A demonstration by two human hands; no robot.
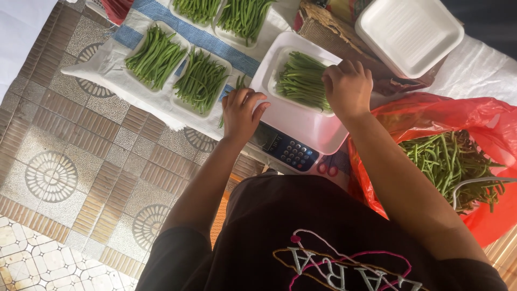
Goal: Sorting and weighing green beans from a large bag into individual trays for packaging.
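We see filled bean trays [156,56] beyond our left hand [240,112], its grip loosely curled, a few beans [232,91] apparently in it | right hand [347,86], grip closed over beans in the tray [302,81] on the scale [293,153] | red bag [452,161] beside it | best to lay pods parallel.

Your scale [293,134] sits at twelve o'clock, a tray of beans [300,81] on its pan. At ten o'clock, filled trays [177,67] lie in rows on a cloth [107,67]. At two o'clock lies a bag of loose beans [449,161]; behind it, an empty tray [409,32].
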